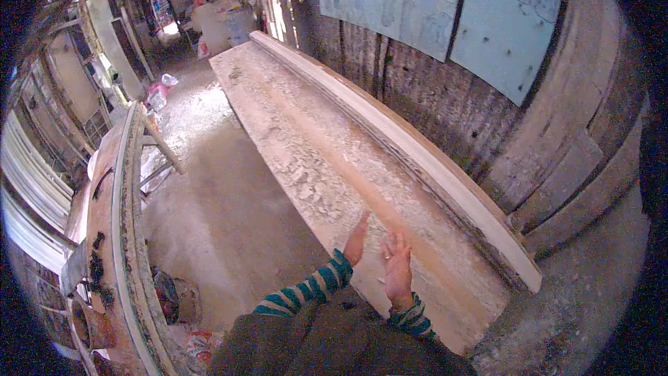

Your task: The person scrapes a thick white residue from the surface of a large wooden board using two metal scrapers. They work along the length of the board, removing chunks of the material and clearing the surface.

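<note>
Reaching over bench (379,202) with left hand (355,244) near left edge (283,176), right hand (398,268) inboard, fingers (398,240) outstretched; with floor (229,188) beyond edge.

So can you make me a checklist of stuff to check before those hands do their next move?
1. Right hand empty: ok, its fingers are spread and nothing shows in it.
2. Left hand empty: cannot tell, its fingers look straight but its palm side is hidden.
3. Striped sleeves off the fingers: ok, both cuffs end near the wrists.
4. Long board clean: not ok, pale crumbly stuff lies over much of it.
5. Wooden rail along the board's right side fixed firmly: cannot tell, no fastening shows.
</note>
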Demonstrator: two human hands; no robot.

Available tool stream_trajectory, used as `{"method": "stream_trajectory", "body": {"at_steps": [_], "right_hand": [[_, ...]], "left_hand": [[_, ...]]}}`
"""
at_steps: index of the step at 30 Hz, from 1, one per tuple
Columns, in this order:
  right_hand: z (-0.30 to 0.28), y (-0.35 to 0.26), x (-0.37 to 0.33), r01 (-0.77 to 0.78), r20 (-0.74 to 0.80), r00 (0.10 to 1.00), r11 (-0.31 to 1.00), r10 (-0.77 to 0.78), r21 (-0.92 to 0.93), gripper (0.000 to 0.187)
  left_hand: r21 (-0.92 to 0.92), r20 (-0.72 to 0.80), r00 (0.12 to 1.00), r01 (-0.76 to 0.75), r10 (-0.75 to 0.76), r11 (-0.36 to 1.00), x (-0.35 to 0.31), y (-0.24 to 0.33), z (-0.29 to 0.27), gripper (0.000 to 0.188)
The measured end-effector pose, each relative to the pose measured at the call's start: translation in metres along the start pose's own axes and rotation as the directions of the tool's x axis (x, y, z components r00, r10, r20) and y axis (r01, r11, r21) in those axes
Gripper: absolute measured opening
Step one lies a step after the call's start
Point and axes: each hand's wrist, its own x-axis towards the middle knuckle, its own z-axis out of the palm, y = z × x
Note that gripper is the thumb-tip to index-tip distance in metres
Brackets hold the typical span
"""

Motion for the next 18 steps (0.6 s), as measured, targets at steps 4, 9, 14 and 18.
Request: {"method": "stream_trajectory", "body": {"at_steps": [4,9,14,18], "right_hand": [[0.044,0.084,0.035,0.650,0.518,0.745,0.284,-0.421,-0.705,0.062],[0.105,0.185,0.091,0.830,0.785,0.477,-0.092,-0.396,-0.550,0.050],[0.178,0.251,0.131,0.615,0.627,0.778,-0.157,-0.040,-0.773,0.051],[0.193,0.289,0.172,0.424,0.424,0.903,0.303,-0.068,-0.853,0.061]], "left_hand": [[-0.404,0.054,0.984,0.175,-0.168,0.898,-0.001,-0.061,-0.073,0.058],[-0.931,0.362,0.930,0.358,0.065,0.069,-0.018,0.091,-0.198,0.063],[-0.972,0.139,0.990,0.131,0.027,0.196,-0.034,0.144,-0.370,0.067],[-0.939,-0.100,0.991,-0.065,-0.088,0.338,-0.043,0.129,-0.456,0.067]]}}
